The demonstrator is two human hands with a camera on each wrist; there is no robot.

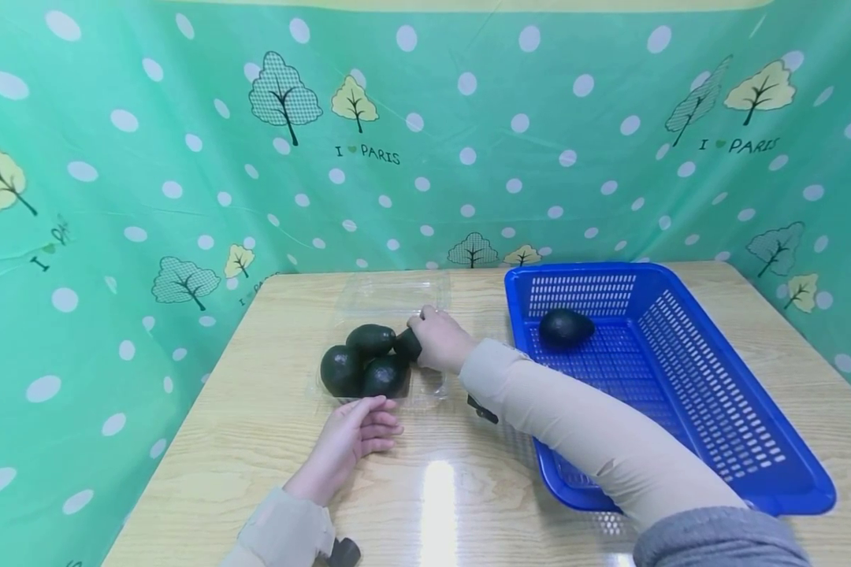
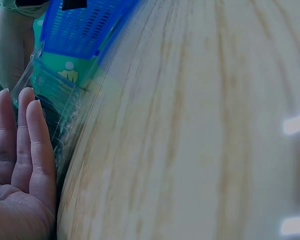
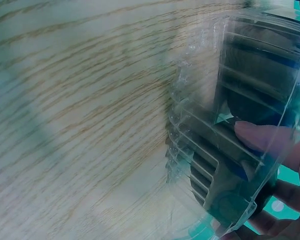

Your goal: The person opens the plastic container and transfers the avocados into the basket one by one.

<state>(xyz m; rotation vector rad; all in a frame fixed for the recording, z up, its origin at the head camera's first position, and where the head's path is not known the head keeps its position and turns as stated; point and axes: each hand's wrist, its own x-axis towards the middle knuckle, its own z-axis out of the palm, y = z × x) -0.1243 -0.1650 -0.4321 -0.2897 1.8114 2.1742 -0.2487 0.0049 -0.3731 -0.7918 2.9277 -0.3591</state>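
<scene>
A clear plastic clamshell box point(image 1: 432, 386) lies open on the table, its lid point(image 1: 390, 293) folded back toward the curtain. Three dark green avocados point(image 1: 342, 371) sit together in its left part. My right hand point(image 1: 441, 340) grips another avocado point(image 1: 407, 345) at the box's right side; in the right wrist view the thumb point(image 3: 262, 137) shows through the clear wall point(image 3: 210, 125). Fingers extended, my left hand point(image 1: 358, 435) is at the front edge of the box and holds nothing. The left wrist view shows its straight fingers point(image 2: 37, 145) beside the box.
To the right stands a blue plastic basket point(image 1: 766, 417) with slotted walls, one avocado point(image 1: 566, 327) in its far left corner. My right forearm crosses over its near left side. A green dotted curtain point(image 1: 425, 142) hangs behind the wooden table point(image 1: 241, 441).
</scene>
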